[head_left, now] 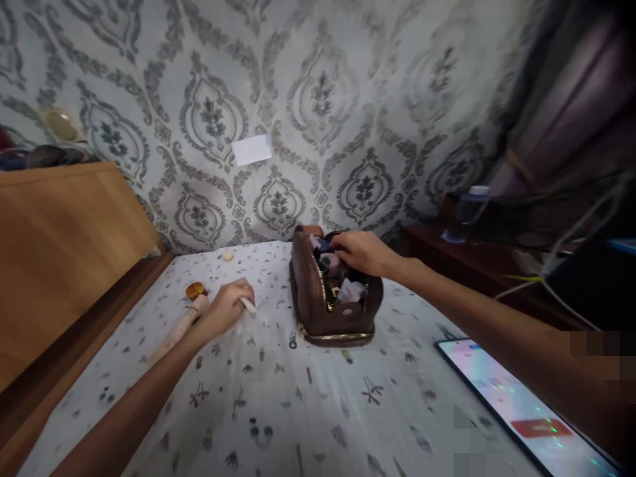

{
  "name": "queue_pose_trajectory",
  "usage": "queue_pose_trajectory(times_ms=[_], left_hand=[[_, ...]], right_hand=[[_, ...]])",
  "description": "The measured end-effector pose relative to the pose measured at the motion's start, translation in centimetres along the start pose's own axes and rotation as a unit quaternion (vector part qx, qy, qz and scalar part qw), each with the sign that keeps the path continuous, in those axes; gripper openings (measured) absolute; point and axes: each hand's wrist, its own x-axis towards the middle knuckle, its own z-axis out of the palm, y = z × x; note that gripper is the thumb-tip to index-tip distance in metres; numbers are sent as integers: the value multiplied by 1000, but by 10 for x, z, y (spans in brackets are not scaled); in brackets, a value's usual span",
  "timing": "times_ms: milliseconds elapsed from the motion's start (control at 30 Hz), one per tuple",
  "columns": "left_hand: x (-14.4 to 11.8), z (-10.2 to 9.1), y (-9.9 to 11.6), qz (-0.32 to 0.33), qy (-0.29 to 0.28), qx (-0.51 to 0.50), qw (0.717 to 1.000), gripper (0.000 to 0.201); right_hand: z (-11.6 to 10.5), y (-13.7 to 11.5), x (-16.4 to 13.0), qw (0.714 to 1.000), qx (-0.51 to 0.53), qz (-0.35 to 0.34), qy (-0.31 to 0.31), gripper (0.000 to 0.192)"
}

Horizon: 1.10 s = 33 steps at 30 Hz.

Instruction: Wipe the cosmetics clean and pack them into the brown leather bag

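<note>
Nearest to me, at the right edge of the patterned bedsheet (278, 397), a tablet (527, 404) lies flat with its screen lit. Farther in, toward the left side of the sheet, my left hand (226, 308) rests on the fabric with its fingers curled loosely around a small white object (248, 305), which pokes out past the fingertips; I cannot tell what that object is. Just beside that hand, on its left, a pale pink tube (179, 328) lies on its side, and a small amber-lidded jar (195, 290) sits right behind the tube's far end. Near the middle of the sheet stands the brown pouch (308, 291), unzipped, its mouth facing up and crammed with small items. My right hand (360, 253) reaches over the pouch's far end, fingers bent down and drawn together among the contents; what they pinch, if anything, is hidden from me. Beyond, close to the far edge of the sheet, a small round pale thing (227, 255) lies alone. Behind it rises the patterned wall (348, 99), with a wooden headboard (59, 245) along the left edge.
</note>
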Motion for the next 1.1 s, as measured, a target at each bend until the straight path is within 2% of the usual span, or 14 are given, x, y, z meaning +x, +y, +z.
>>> queue_pose_trajectory(times_ms=[100, 200, 233, 333, 433, 533, 667, 733, 867, 933, 1100], left_hand=[[-51, 22, -8, -78, 6, 39, 996, 30], [-87, 40, -8, -90, 3, 40, 995, 32], [-94, 44, -7, -90, 3, 39, 995, 35], [-104, 50, -8, -99, 11, 46, 994, 29], [-102, 53, -14, -85, 21, 38, 995, 28], [-92, 50, -25, -60, 45, 26, 997, 30], [-74, 40, -36, -76, 106, 37, 991, 33], [-68, 37, -39, -80, 131, 39, 987, 36], [-67, 44, -39, -63, 133, 26, 989, 37], [-72, 51, -38, -49, 136, 16, 989, 37], [-82, 61, -44, -43, 179, 21, 983, 38]], right_hand=[[2, -23, -20, 993, 34, -31, 109, 20], [6, -63, -46, 961, 129, -102, 220, 20], [9, -78, -54, 948, 166, -134, 236, 18], [27, -124, -71, 925, 255, -204, 193, 18], [55, -156, -74, 925, 310, -196, 104, 20], [87, -172, -67, 925, 365, -98, 25, 21], [118, -180, -50, 892, 444, 59, -67, 24], [126, -184, -39, 891, 437, 97, -79, 27], [134, -198, -13, 933, 331, 128, -56, 43], [136, -206, 1, 940, 305, 145, -52, 47], [142, -220, 23, 944, 278, 165, -67, 41]])
